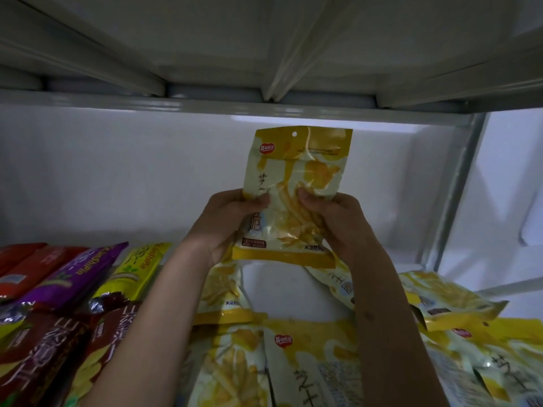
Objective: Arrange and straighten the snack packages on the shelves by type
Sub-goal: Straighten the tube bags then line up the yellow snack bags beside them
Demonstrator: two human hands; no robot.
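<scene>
- The yellow fries snack pouch (296,183) is held upright in front of the white back wall (117,171) of the shelf bay, above a bare patch of the shelf (282,292), face toward the camera and hang hole at the top.
- The left hand (226,221) grips the pouch's lower left edge, thumb on the front and fingers curled behind.
- The right hand (332,218) grips the lower right side the same way, thumb pressed into the printed front.
- The film is thin, glossy and creased where the thumbs press, so it is likely light, soft and a little slippery. The sticks inside look brittle, and a hard squeeze in the middle could snap them.
- Better places to hold it are probably the flat sealed bands at top and bottom or the side edges, where there are no contents to crush.
- Matching yellow pouches (296,362) lie flat and overlapping on the shelf below the hands, with more askew at the right (452,301).
- At the left are other types: a purple pack (73,274), a green-yellow pack (138,268), red packs (26,265) and dark brown chip bags (58,348).
- Standing this pouch with its own kind behind the flat pile seems the step in hand.
</scene>
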